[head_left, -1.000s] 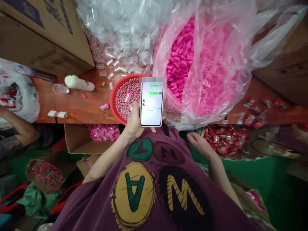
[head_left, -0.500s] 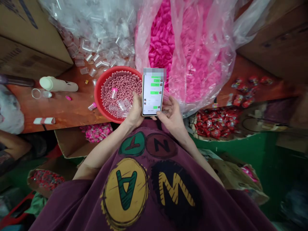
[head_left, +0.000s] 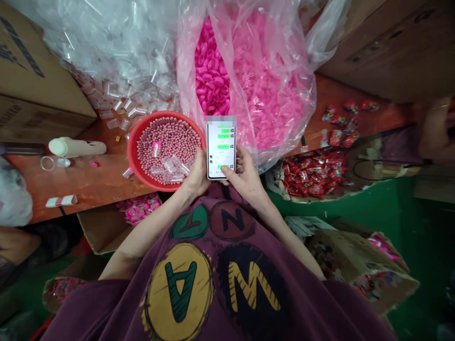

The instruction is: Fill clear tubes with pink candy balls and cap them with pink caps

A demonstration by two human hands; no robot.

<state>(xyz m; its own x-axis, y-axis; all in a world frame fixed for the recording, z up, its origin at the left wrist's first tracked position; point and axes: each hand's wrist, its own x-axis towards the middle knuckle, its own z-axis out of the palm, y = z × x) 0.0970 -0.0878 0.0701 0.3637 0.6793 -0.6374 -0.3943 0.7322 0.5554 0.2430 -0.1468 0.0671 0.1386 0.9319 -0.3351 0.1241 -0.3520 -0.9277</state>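
Note:
A smartphone point(head_left: 221, 149) with a chat on its lit screen is held upright between my two hands. My left hand point(head_left: 199, 173) is closed along its left edge, the fingers mostly hidden behind it. My right hand point(head_left: 245, 173) wraps the right edge, with its thumb on the lower part of the screen. Left of the phone, a red basin point(head_left: 132, 158) full of small pink beads point(head_left: 159, 137) stands on the table. Several clear plastic cups point(head_left: 174, 166) lie on the beads, along with one pink-capped clear cup point(head_left: 157, 149).
Behind the phone sits a clear bag of pink plastic pieces point(head_left: 263, 104). Many clear cups point(head_left: 142, 90) are heaped at the back left. A white bottle point(head_left: 76, 148) lies on the orange table point(head_left: 103, 182). Red-wrapped items point(head_left: 316, 175) fill a box at right. At far left, a person's arm point(head_left: 17, 244) shows.
The view has shifted, so the bag and basin appear further left. My right thumb has moved left across the lower screen. Both hands still hold the phone.

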